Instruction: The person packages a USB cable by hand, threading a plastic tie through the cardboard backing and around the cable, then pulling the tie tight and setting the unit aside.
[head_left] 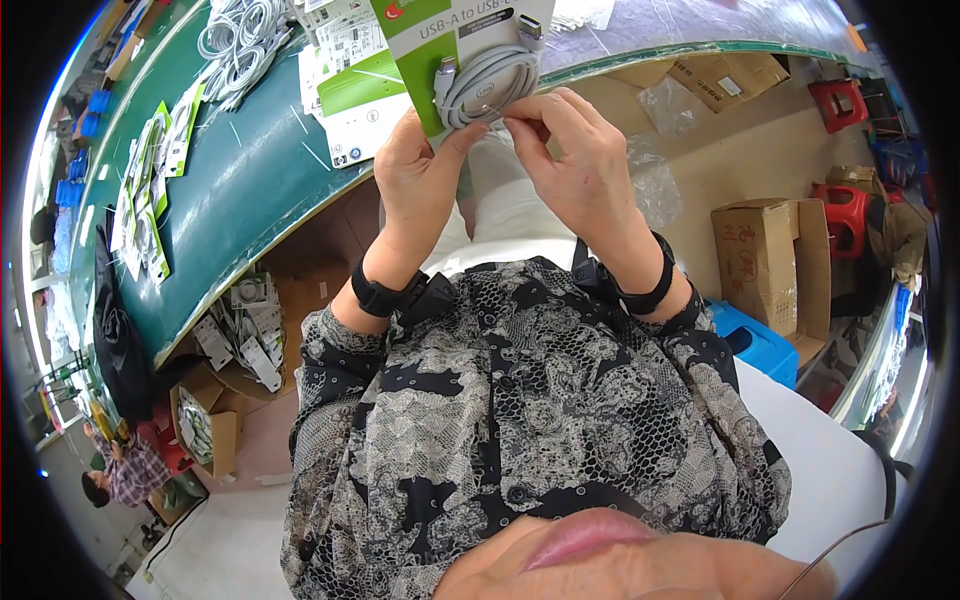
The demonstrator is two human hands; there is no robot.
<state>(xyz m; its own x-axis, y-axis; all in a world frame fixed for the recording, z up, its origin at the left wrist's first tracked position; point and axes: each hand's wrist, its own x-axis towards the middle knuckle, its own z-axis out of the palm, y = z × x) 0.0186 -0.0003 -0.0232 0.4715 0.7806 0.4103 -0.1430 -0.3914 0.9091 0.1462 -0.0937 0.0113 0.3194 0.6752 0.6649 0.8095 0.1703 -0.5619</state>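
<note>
The green-and-white card [470, 40] stands up at the near edge of the desk [235, 185], above both hands. The left hand's grip [415, 175] is clamped on its lower left corner; the right hand's grip [582, 155] has its fingertips together beneath the coiled grey cable [490, 107] on its front.

The cable [462, 98] looked like smooth, matt plastic, with shiny metal at its plug [447, 72]. Its card [418, 65] was smooth, glossy paperboard. The table [240, 165] had a smooth, glossy top; the carton [755, 265] was matt cardboard, the bag [668, 108] crinkled, shiny plastic, the shirt [540, 400] soft, matt cloth.
</note>
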